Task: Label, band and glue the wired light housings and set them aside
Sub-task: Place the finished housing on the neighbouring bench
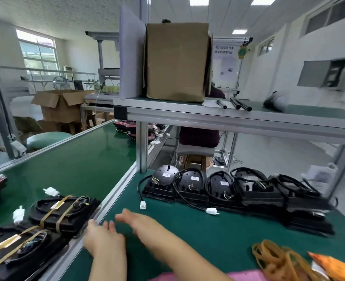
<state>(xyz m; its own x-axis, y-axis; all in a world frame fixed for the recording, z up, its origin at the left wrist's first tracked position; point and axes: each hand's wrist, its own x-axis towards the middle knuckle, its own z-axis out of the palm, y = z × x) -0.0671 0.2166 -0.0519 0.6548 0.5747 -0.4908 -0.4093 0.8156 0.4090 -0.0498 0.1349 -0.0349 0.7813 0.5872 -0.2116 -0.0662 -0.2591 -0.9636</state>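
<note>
Head-worn wide-angle, facing forward-down, close over bench (187, 230).

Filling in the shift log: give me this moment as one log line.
left hand: open, beside banded housing | right hand: open, over green bench | unbanded housings: row ahead | rubber bands: pile near right

- Right of the aluminium rail (114, 201), the green desk (187, 238) lies bare up to a row of black housings (224, 189): open passage.
- The row stands well right of the rail, units packed side by side with cables looped over them. Two white connectors (142, 205) trail onto the desk between the row and the rail.
- At the rail's far end, an upright post (141, 147) carries a shelf (228, 118) spanning above the desk's far edge.
- Left of the rail, two banded housings (64, 213) lie just beside it on the belt (76, 159); the belt beyond them is bare.
- Well right of the rail, a heap of rubber bands (275, 258) occupies the desk's near edge.
</note>
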